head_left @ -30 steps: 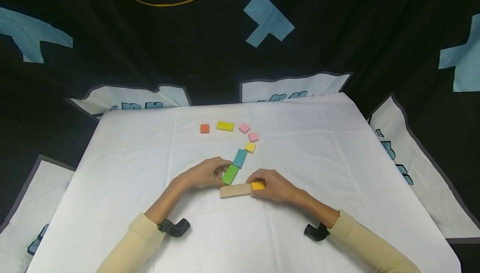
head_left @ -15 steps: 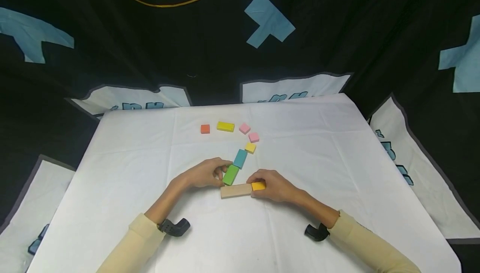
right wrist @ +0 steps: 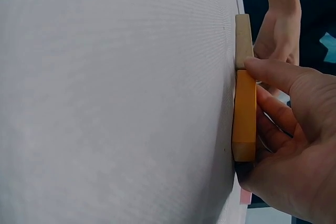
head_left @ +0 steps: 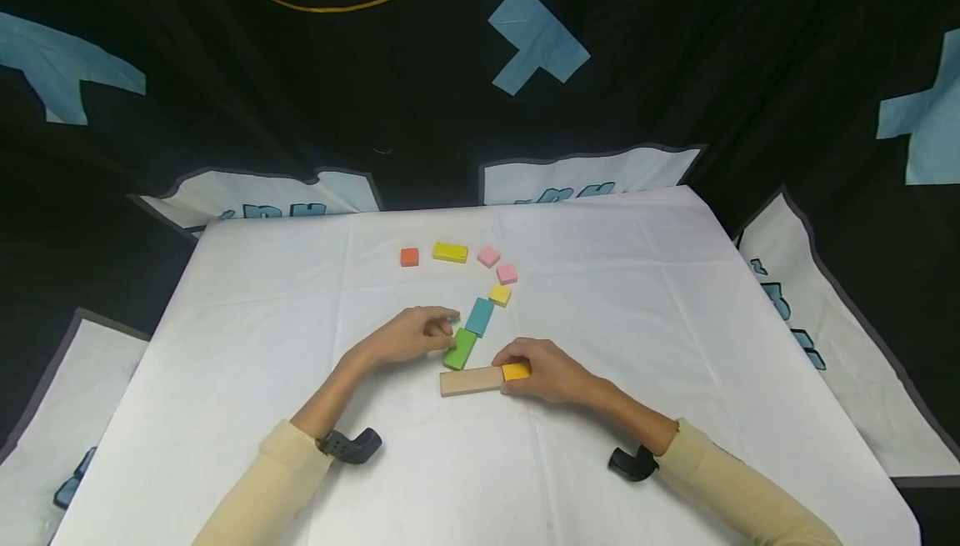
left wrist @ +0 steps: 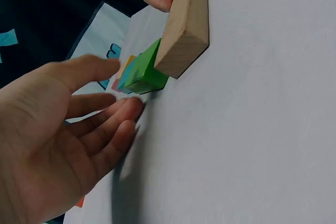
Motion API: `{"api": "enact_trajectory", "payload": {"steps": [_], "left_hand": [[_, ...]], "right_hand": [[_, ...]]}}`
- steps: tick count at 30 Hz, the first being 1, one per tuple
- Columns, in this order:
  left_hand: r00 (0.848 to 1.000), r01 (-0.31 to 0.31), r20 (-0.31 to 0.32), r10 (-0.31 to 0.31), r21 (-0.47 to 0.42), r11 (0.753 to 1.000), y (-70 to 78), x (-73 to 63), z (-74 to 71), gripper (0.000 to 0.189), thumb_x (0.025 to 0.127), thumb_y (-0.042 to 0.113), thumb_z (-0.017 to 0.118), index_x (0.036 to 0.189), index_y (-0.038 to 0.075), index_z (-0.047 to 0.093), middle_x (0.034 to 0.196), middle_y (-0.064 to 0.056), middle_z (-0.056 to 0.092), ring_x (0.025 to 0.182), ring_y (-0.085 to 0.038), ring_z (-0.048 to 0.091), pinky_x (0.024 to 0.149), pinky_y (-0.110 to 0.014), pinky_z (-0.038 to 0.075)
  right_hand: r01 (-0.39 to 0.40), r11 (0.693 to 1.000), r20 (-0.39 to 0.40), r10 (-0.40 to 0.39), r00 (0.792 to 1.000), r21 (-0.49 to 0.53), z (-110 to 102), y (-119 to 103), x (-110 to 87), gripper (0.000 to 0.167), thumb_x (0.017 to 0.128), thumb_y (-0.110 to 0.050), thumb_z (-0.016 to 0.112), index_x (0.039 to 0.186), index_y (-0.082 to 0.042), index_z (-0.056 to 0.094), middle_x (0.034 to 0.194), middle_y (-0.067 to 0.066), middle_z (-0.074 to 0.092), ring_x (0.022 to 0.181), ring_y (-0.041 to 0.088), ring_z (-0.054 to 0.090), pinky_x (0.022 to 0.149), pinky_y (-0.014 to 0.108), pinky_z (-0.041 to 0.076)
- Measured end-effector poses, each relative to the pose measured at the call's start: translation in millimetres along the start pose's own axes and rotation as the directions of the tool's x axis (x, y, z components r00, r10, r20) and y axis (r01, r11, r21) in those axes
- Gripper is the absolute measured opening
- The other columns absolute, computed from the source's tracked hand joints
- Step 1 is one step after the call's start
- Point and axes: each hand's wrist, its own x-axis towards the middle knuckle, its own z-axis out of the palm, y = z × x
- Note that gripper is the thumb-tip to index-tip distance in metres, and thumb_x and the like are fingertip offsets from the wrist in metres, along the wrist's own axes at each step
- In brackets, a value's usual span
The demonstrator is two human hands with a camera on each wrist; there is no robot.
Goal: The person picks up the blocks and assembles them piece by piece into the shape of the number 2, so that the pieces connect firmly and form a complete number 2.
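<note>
My right hand [head_left: 551, 373] pinches an orange block [right wrist: 245, 114] lying end to end with a long plain wooden block [head_left: 471, 381]. In the right wrist view the thumb reaches the seam between these two, and the fingers curl behind the orange one. My left hand [head_left: 408, 335] hovers beside the green block [head_left: 460, 349], fingers loosely spread and holding nothing; the left wrist view shows a gap between palm and block. One end of the green block stands close to the wooden block's far side, the other against a teal block [head_left: 480, 318].
Beyond the teal block a small yellow block [head_left: 500, 295], two pink blocks [head_left: 507, 274], a long yellow block [head_left: 450, 252] and a red-orange block [head_left: 409, 257] continue the curved row. White cloth covers the table [head_left: 637, 279]; a dark curtain [head_left: 300, 87] hangs behind it.
My left hand has let go of the green block and drawn slightly up and away, its fingers opening. My right hand stays on the orange block; the blocks have not moved.
</note>
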Motion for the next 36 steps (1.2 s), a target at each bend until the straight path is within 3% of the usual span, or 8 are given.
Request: {"api": "enact_trajectory", "payload": {"steps": [7, 11, 16, 36], "left_hand": [[0.996, 0.001, -0.086, -0.003, -0.025, 1.0, 3.0, 18.1, 9.1, 0.062, 0.09, 0.025, 0.077, 0.142, 0.003, 0.053, 0.105, 0.0, 0.064, 0.093, -0.015, 0.059, 0.085, -0.032, 0.05], [0.995, 0.007, -0.103, -0.005, 0.021, 1.0, 6.9, 28.8, 14.8, 0.071, 0.086, 0.028, 0.08, 0.145, 0.005, 0.049, 0.114, -0.003, 0.061, 0.096, -0.016, 0.056, 0.084, -0.031, 0.049], [0.994, 0.016, -0.109, -0.005, 0.094, 0.995, 8.2, 38.6, 21.4, 0.077, 0.084, 0.034, 0.081, 0.147, 0.006, 0.047, 0.113, -0.003, 0.057, 0.096, -0.017, 0.052, 0.082, -0.031, 0.046], [0.995, 0.006, -0.096, 0.008, 0.152, 0.988, 16.2, 47.6, 19.4, 0.072, 0.085, 0.028, 0.08, 0.144, 0.001, 0.049, 0.122, -0.01, 0.059, 0.093, -0.019, 0.051, 0.082, -0.032, 0.044]], "right_hand": [[0.0, 1.0, 0.0, 0.0, 1.0, -0.003, 0, 2, 0.0, 0.03, 0.086, -0.015, 0.08, 0.115, -0.014, 0.071, 0.105, -0.008, 0.067, 0.093, 0.012, 0.055, 0.088, 0.031, 0.048], [0.004, 1.0, -0.001, -0.004, 1.0, -0.004, 0, 2, 0.0, 0.03, 0.086, -0.016, 0.08, 0.115, -0.014, 0.07, 0.107, -0.007, 0.067, 0.093, 0.012, 0.055, 0.088, 0.031, 0.047], [0.012, 1.0, -0.005, -0.012, 1.0, 0.002, -1, 1, -0.1, 0.03, 0.086, -0.015, 0.079, 0.115, -0.013, 0.07, 0.106, -0.007, 0.067, 0.093, 0.012, 0.056, 0.088, 0.031, 0.047], [0.023, 0.999, 0.003, -0.023, 1.0, 0.027, -1, 2, -0.1, 0.03, 0.086, -0.014, 0.079, 0.115, -0.013, 0.07, 0.106, -0.008, 0.066, 0.093, 0.012, 0.055, 0.086, 0.03, 0.047]]}}
